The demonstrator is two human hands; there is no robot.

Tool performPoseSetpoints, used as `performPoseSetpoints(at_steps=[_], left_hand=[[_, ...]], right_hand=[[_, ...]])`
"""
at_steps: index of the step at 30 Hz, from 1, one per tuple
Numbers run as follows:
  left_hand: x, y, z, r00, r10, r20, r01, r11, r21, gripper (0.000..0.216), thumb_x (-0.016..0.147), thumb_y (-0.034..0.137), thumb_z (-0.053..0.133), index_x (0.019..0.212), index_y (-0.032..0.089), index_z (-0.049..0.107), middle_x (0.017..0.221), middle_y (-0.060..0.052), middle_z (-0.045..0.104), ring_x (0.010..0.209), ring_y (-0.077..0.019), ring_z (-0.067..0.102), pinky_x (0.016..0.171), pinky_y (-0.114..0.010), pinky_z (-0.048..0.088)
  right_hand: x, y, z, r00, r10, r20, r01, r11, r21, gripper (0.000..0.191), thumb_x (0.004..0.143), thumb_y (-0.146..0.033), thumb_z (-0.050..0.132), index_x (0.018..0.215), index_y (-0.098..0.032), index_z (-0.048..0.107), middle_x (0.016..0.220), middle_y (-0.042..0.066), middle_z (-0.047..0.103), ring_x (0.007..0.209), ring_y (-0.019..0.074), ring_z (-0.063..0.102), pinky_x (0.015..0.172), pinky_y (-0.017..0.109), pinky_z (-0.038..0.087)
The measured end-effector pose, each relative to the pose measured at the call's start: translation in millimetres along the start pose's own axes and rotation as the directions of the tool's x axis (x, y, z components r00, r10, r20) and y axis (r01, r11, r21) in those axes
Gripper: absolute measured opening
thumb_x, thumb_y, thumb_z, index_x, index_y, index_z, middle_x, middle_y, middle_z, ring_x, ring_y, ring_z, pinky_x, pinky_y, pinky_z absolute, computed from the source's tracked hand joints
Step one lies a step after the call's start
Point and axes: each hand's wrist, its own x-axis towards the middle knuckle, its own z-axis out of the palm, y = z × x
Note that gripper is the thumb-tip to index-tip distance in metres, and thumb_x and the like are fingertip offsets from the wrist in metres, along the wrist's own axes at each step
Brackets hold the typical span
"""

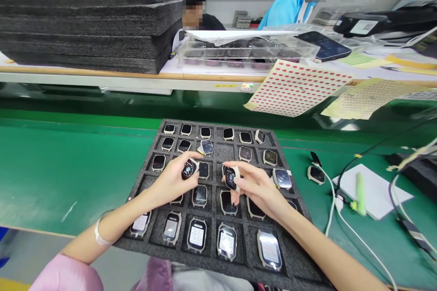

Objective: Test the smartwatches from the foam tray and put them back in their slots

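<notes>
My left hand (175,176) is closed on a smartwatch (189,169) without a strap, its screen lit with a dial. A second strapless smartwatch (231,178), also lit, is gripped between the fingers and thumb of my right hand (254,184). Both hands hover over a dark foam tray (213,218) with rows of square pockets. Most pockets hold a watch body; those in the row nearest me, such as one watch (197,235), show bright white screens. Farther back, the watches (205,132) have dark screens. Some pockets are hidden under my hands.
Behind the green bench (68,163) runs a shelf with stacked black foam trays (85,22), a clear plastic case (246,52) and a phone (324,45). Sticker sheets (297,86) hang from its edge. On the right lie cables (331,204), another watch (316,174) and white paper (378,191). Two people are beyond.
</notes>
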Motion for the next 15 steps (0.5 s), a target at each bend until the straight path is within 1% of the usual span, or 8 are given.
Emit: performPoseSetpoints(at_steps=[3,6,11,13,15], left_hand=[[-2,2,-1,1.000,0.012,-0.005,-0.012,1.000,0.004,0.036,0.079,0.016,0.052,0.115,0.018,0.051,0.104,-0.005,0.063,0.088,-0.0195,0.059,0.082,-0.031,0.046],[-2,4,-1,1.000,0.005,-0.005,-0.005,1.000,0.008,0.034,0.078,0.015,0.051,0.112,0.017,0.053,0.100,-0.005,0.063,0.087,-0.0194,0.059,0.082,-0.030,0.046],[1,-1,-2,0.999,-0.040,-0.031,0.040,0.999,-0.005,0.043,0.080,0.019,0.052,0.123,0.019,0.049,0.101,-0.005,0.064,0.086,-0.0196,0.062,0.084,-0.031,0.048],[-3,-3,-2,0.999,-0.044,-0.028,0.044,0.999,-0.001,0.039,0.081,0.020,0.053,0.120,0.020,0.051,0.101,-0.004,0.064,0.088,-0.0206,0.062,0.085,-0.032,0.048],[-11,-5,-2,0.999,-0.014,-0.031,0.015,1.000,0.018,0.031,0.080,0.021,0.055,0.111,0.022,0.056,0.106,-0.004,0.065,0.094,-0.0224,0.062,0.086,-0.032,0.048]], right_hand=[[-1,-1,1,1.000,-0.013,0.003,0.013,1.000,0.003,0.040,0.078,-0.030,0.074,0.115,-0.019,0.063,0.085,0.005,0.066,0.051,0.0154,0.064,0.050,0.029,0.055],[-2,-2,2,1.000,-0.010,0.000,0.010,1.000,0.004,0.036,0.080,-0.028,0.072,0.114,-0.019,0.063,0.086,0.004,0.066,0.051,0.0143,0.064,0.050,0.027,0.054],[0,1,-2,0.999,-0.011,0.032,0.010,0.999,0.033,0.039,0.080,-0.028,0.072,0.117,-0.020,0.062,0.089,0.006,0.068,0.053,0.0145,0.065,0.052,0.027,0.055],[-1,4,-2,1.000,-0.017,0.026,0.015,0.998,0.060,0.039,0.081,-0.028,0.072,0.117,-0.018,0.062,0.086,0.006,0.068,0.052,0.0141,0.066,0.051,0.025,0.054],[-4,7,0,0.999,-0.024,0.039,0.020,0.994,0.105,0.041,0.078,-0.029,0.075,0.115,-0.017,0.062,0.080,0.004,0.067,0.051,0.0141,0.065,0.050,0.024,0.054]])
